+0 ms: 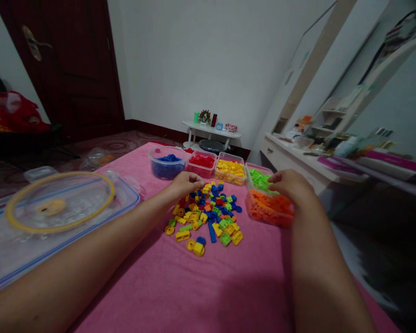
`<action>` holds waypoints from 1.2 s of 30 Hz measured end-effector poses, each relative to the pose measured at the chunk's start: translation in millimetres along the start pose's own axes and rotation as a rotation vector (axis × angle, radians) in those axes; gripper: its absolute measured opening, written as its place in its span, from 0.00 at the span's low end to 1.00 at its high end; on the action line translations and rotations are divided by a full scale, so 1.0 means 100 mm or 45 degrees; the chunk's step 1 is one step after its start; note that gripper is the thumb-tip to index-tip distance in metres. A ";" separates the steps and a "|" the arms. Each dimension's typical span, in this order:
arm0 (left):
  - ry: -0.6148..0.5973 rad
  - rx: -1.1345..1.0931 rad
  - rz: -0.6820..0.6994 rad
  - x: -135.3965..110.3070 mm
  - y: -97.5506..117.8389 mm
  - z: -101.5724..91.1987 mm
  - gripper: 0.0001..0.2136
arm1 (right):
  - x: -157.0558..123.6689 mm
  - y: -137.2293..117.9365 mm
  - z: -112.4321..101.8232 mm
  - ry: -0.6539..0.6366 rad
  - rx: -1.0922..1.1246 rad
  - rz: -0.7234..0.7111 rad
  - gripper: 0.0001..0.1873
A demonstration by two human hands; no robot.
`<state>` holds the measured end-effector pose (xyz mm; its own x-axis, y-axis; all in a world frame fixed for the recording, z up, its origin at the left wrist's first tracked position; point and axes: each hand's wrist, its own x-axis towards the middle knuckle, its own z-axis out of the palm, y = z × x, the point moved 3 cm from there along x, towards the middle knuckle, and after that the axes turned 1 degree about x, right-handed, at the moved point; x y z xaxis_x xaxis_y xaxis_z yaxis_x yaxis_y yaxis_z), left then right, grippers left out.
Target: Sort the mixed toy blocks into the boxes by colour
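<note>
A heap of mixed yellow, blue, green, red and orange toy bricks [210, 215] lies on a pink cloth [194, 286]. My left hand [187, 181] rests at the heap's far edge, fingers curled and pinched on small pieces I cannot make out. My right hand [289, 184] hovers over the box of orange bricks [268, 210], fingers bent downward; what they hold, if anything, is hidden. Behind it stands the box of green bricks [258, 178].
A blue tub of blue bricks [167, 165], a box of red bricks [201, 163] and a box of yellow bricks [230, 170] line the far edge. Clear lids with a yellow ring [58, 203] lie at left. A dresser with clutter [333, 148] stands at right.
</note>
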<state>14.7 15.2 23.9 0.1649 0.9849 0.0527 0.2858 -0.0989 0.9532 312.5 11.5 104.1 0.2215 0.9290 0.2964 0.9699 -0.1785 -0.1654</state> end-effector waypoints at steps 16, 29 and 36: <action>-0.348 0.925 0.508 -0.07 -0.08 0.17 0.12 | -0.56 -1.18 0.74 -0.455 -0.079 -0.562 0.10; -0.335 0.828 0.368 -0.05 -0.07 0.16 0.07 | -0.45 -1.11 0.71 -0.553 0.127 -0.603 0.14; -0.372 -0.230 -0.182 0.01 -0.14 0.05 0.16 | -0.40 -1.19 0.72 -0.422 0.631 -0.670 0.11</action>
<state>15.6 17.0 9.5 0.4053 0.9023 -0.1469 0.1582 0.0891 0.9834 181.4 19.0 44.5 -0.3703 0.9133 0.1695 0.7641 0.4033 -0.5035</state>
